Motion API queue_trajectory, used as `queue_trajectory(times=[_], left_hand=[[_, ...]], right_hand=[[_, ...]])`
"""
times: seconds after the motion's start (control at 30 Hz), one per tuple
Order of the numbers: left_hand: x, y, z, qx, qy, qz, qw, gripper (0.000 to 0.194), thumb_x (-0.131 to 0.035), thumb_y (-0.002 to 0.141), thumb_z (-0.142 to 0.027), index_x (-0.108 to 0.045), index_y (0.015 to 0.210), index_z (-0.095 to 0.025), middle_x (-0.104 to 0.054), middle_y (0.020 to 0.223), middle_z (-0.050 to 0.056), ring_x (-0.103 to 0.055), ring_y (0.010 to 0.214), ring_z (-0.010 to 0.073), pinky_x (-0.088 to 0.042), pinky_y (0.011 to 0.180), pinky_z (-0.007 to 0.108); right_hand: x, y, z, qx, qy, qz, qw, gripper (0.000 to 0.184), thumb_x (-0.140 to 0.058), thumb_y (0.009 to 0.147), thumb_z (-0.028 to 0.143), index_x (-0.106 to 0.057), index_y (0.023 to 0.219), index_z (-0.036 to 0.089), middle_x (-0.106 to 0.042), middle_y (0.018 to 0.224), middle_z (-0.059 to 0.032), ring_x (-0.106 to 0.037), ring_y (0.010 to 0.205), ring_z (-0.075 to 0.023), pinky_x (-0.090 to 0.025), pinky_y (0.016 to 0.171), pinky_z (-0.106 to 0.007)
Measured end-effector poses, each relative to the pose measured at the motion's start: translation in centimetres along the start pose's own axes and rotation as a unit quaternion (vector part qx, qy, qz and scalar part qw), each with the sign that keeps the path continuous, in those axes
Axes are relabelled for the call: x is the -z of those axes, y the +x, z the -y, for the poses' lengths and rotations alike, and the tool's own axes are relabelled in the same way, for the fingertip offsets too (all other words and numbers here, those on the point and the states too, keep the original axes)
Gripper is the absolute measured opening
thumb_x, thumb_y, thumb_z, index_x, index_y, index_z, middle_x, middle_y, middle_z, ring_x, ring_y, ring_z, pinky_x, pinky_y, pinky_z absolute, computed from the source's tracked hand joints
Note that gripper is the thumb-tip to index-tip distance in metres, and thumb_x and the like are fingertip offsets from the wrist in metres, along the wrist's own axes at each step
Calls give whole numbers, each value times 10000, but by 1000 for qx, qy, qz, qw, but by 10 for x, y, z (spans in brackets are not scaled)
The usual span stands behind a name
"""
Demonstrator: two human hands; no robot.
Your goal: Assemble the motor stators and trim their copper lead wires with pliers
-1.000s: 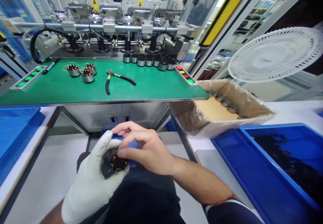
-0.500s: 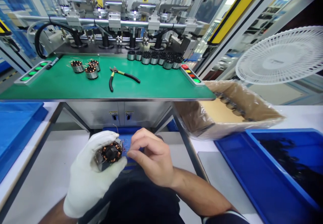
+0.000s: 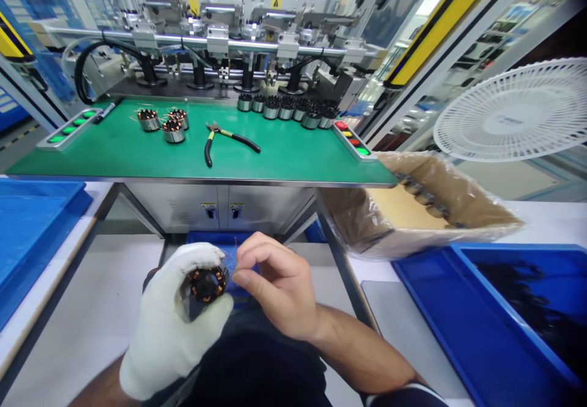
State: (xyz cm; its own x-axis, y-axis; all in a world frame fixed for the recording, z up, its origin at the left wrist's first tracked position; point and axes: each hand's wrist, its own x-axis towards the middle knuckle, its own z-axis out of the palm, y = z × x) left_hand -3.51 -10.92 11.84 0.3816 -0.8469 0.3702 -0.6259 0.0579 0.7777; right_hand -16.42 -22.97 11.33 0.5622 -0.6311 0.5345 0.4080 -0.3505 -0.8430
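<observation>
My left hand (image 3: 177, 321), in a white glove, is wrapped round a motor stator (image 3: 208, 285) with copper windings, its open end facing up toward me. Just to its right, my bare right hand (image 3: 277, 288) has thumb and forefinger pinched together at the stator's edge. A thin wire end stands up near those fingertips; what the pinch holds is too fine to make out. On the green bench top, several wound stators (image 3: 173, 131) with loose wire ends stand at the left. Cutting pliers (image 3: 220, 135) with black and yellow handles lie spread beside them.
Several unwound stators (image 3: 271, 110) line the back of the green bench (image 3: 293, 165), below the winding machine (image 3: 215, 40). Button panels (image 3: 353, 141) flank it. To the right are a plastic-lined carton (image 3: 389, 239), a blue tray (image 3: 422, 272) of black parts and a white fan (image 3: 513, 113).
My left hand has turned the stator slightly and shifted a little right. The right hand stays almost in place, still pinched. The whole view has shifted slightly.
</observation>
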Motion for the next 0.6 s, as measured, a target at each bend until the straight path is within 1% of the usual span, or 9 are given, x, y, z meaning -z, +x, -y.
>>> queue_trajectory(times=[0.07,0.13,0.2,0.3,0.43,0.53,0.6], left_hand=[[0,0,-1,-7,-5,1,1000,314,-652,842,-161,-558,1127,-256,-621,1124,28,-640,1011,145,-555,904,229],[0,0,0,-9,-8,5,1000,315,-649,842,-160,-557,1128,-253,-621,1123,34,-640,1016,155,-558,901,244],[-1,-1,0,-4,-4,3,1000,322,-651,842,-164,-557,1135,-259,-619,1130,34,-636,1030,158,-554,908,249],[-2,-2,1,2,-1,-4,1000,331,-654,836,-163,-562,1139,-262,-621,1135,37,-639,1023,167,-553,910,267],[1,-1,2,-12,-4,-5,1000,327,-628,830,-136,-562,1125,-260,-618,1137,38,-638,1021,171,-552,902,266],[4,1,2,-14,-12,7,1000,299,-607,831,-116,-556,1089,-258,-618,1134,36,-634,1044,170,-552,898,249],[6,2,1,-16,-29,15,999,283,-602,837,-123,-548,1081,-258,-618,1123,34,-640,1021,161,-560,875,234]], right_hand=[[-1,-1,-1,-12,9,16,1000,110,-760,839,199,-662,848,150,-642,807,-39,-600,751,-124,-515,704,-261],[-1,-2,-2,0,5,28,1000,78,-740,846,159,-665,827,148,-649,790,-37,-604,743,-118,-512,699,-251],[-2,-2,-1,17,-10,15,1000,107,-691,867,110,-653,774,146,-646,749,-29,-600,721,-108,-504,684,-236],[-5,-3,2,28,-31,-25,999,120,-673,873,104,-641,767,151,-638,729,-25,-589,702,-109,-502,665,-238],[-4,-4,1,32,-27,-16,999,111,-672,887,145,-645,779,152,-646,744,-40,-604,723,-129,-518,676,-262],[0,-1,-3,2,-13,-19,1000,67,-619,925,168,-677,895,154,-652,816,-57,-617,775,-139,-524,704,-273],[2,1,-4,5,-8,4,1000,95,-616,926,167,-689,986,154,-656,874,-70,-617,813,-143,-526,729,-281]])
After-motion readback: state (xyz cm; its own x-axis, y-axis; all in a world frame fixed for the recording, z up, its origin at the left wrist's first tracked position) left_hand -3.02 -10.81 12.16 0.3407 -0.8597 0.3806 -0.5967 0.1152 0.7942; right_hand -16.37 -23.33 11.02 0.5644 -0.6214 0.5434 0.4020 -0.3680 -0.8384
